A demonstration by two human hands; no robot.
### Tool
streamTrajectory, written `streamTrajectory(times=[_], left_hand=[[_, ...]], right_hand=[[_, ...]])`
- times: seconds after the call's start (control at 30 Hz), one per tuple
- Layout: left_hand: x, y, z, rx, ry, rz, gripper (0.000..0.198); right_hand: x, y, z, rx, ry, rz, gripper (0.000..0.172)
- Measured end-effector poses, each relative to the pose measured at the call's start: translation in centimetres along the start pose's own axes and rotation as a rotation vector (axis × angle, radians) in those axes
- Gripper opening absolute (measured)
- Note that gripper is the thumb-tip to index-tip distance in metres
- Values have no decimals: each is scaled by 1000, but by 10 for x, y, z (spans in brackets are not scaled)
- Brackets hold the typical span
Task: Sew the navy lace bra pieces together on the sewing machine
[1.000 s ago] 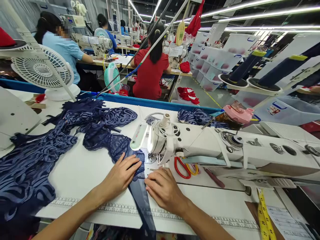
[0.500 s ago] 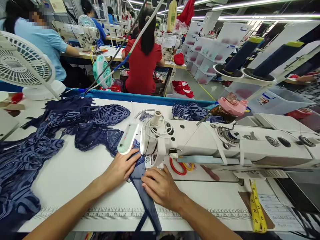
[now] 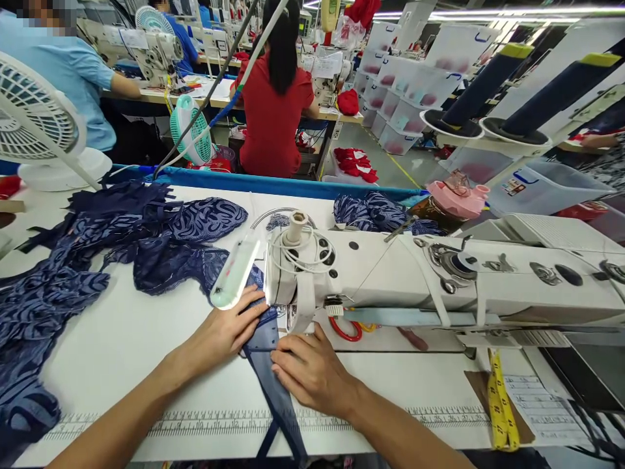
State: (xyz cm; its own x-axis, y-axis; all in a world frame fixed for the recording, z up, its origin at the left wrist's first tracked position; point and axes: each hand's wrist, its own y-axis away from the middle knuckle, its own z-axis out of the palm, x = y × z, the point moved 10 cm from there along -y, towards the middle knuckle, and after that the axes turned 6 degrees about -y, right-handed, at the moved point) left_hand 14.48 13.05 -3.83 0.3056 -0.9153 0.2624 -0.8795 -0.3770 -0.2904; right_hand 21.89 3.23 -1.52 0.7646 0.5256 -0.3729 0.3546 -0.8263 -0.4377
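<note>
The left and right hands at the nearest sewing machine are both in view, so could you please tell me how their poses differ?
The left hand has its fingers stretched out, while the right hand has its fingers bent.
The left hand lies on the left side of the navy fabric strip; the right hand is at its right edge.
The left hand reaches farther from the table's front edge than the right hand.
Both are bare, backs upward.

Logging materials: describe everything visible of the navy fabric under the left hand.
The navy fabric looks lacy and patterned in its far part, plain and sheer in its near strip. It lies on the white table, partly hidden by the sewing machine. The left hand rests on it; the right hand is at the strip's right edge.
</note>
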Motion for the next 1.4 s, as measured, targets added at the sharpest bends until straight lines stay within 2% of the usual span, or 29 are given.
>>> streamTrajectory(times=[0.13, 0.4, 0.5, 0.6, 0.67, 0.73, 0.87, 0.93, 1.0, 1.1, 1.17, 1.23, 1.3, 1.4], left_hand=[[-6, -4, 0, -49, 1, -25, 33], [-4, -9, 0, -31, -64, -40, 36], [-4, 6, 3, -44, -151, -62, 42], [3, 35, 2, -50, -216, -85, 46], [14, 54, 2, -68, -231, -89, 49], [26, 67, 1, -74, -223, -95, 51], [40, 73, -3, -35, -220, -107, 50], [42, 72, -3, -37, -233, -106, 49], [41, 71, -3, -44, -237, -111, 48], [40, 69, -7, -33, -214, -123, 44], [41, 63, -13, -1, -176, -134, 38], [41, 54, -19, 38, -114, -138, 31], [41, 42, -23, 76, -64, -127, 28], [36, 26, -22, 105, -83, -105, 28]], right_hand=[[0, 0, 0, -1, -12, -3, 12], [3, -2, -2, 44, -30, 30, 13], [9, 1, -10, 83, -44, 84, 15], [12, 2, -18, 89, -23, 132, 18], [11, -1, -18, 49, 18, 144, 22], [8, -9, -8, -41, 57, 142, 29], [-2, -20, 14, -185, 181, 121, 36], [-6, -17, 13, -187, 258, 107, 32], [-6, -7, 2, -150, 305, 111, 21], [7, 15, -32, -19, 377, 152, 20], [26, 30, -55, 51, 490, 227, 23], [52, 43, -67, 25, 640, 354, 25], [77, 55, -71, -66, 759, 486, 26], [97, 67, -73, -143, 779, 594, 25]])
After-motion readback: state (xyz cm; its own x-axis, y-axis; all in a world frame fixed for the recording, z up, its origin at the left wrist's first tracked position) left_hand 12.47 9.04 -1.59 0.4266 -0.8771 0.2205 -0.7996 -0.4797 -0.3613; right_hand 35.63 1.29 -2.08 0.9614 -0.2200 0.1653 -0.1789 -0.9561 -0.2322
